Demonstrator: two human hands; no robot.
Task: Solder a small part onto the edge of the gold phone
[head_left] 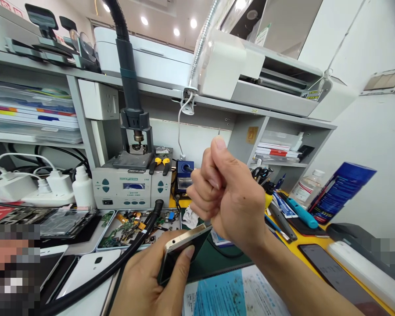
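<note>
My left hand (151,276) holds a smartphone (184,243) with a pale gold frame and dark faces. It is tilted on edge, the thumb pressed on its near face and a small round hole showing in its frame. My right hand (232,193) is closed in a fist just above the phone's far right corner. A thin pointed tool (219,131) sticks up past its thumb; its shaft is hidden in the fist. Something grey shows beneath the fist at the phone's edge, too small to make out. Whether it touches the phone, I cannot tell.
A hot-air station (131,188) stands behind, its black hose (128,259) crossing the left side. A tray (100,245) holds circuit boards. More phones lie left, including a white phone (88,281). At right are a blue can (342,193), a bottle (307,188) and a dark-screened phone (335,272).
</note>
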